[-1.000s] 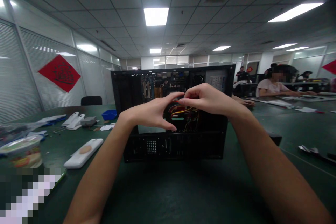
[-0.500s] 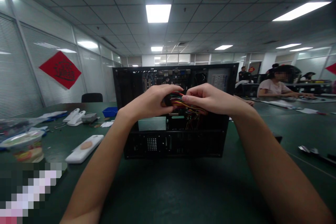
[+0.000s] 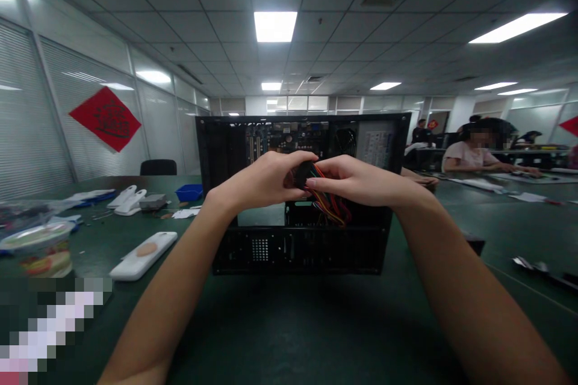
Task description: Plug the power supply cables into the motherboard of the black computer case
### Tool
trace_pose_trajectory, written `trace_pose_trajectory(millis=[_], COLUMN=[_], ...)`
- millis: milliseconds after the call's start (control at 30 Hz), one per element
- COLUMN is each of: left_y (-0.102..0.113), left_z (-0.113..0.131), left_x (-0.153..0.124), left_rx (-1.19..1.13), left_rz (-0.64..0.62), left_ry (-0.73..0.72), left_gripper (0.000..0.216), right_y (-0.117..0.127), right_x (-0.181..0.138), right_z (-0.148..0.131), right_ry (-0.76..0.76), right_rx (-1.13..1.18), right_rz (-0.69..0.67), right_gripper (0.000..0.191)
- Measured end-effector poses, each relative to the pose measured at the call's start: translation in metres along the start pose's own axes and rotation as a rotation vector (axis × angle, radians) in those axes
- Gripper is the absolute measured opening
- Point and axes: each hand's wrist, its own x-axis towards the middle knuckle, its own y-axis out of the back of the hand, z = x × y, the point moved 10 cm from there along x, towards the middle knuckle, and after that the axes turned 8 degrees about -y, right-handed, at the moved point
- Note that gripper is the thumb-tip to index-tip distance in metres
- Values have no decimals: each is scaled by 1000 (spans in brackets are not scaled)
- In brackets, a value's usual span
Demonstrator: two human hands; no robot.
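Note:
In front of me an open black computer case [image 3: 298, 252] stands on the green table, its motherboard [image 3: 289, 139] and power supply [image 3: 374, 139] showing inside. My left hand [image 3: 268, 180] curls round a black connector [image 3: 303, 174] at the end of a bundle of coloured cables [image 3: 333, 207]. From the other side, my right hand [image 3: 352, 180] pinches the same cables close to that connector. Red, yellow, orange and green wires hang below the right fingers into the case. The left fingertips are partly hidden behind the connector.
At the left are a white box-shaped object [image 3: 144, 256], a plastic cup [image 3: 45, 249], a blue tray [image 3: 188, 192] and a small grey box [image 3: 154, 202]. Dark metal parts [image 3: 542, 267] lie at the right. A co-worker [image 3: 472, 153] sits beyond them.
The black connector has come into clearer view between my hands. My right hand has shifted slightly down, and the cables now hang lower instead of running sideways.

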Motion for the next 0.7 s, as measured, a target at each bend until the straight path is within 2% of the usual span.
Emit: trace_pose_trajectory(millis=[167,433,700], left_y=[-3,4,3], left_z=[-3,-5,-9], left_x=[0,-2,-7], left_rx=[-80,-197,-378], left_rz=[2,61,26], left_ry=[57,96,98], left_gripper=[57,55,69], right_y=[-2,0,0], right_x=[3,4,-2], right_z=[6,2,-5], right_ry=[-45,-17,-41], right_rx=[25,115,144], right_rz=[-7,15,18], right_gripper=[48,47,46])
